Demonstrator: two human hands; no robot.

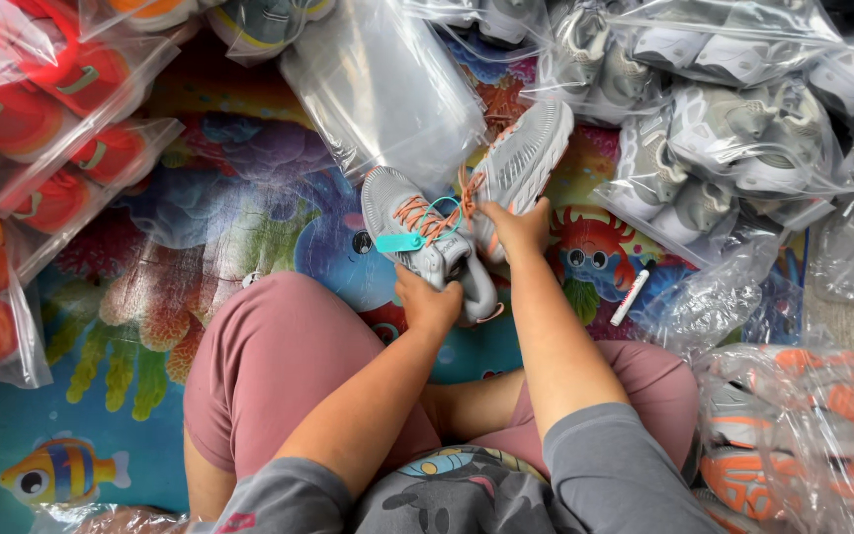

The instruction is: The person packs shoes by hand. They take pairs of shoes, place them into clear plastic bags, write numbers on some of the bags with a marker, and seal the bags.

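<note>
A person sat cross-legged on a sea-creature play mat (249, 227), the left hand (427, 302) closed around the heel of a grey sneaker (417, 232) with orange laces and a teal tag (399, 242). The right hand (516, 227) gripped a second grey sneaker (526, 158), sole up, touching the first. An empty clear bag (383, 89) lay just beyond the pair; bagged red shoes (42, 129) sat well left of them.

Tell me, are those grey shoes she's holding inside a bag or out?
Out. Both hands, left hand and right hand, hold the bare grey shoes; the clear bag lies behind.
</note>
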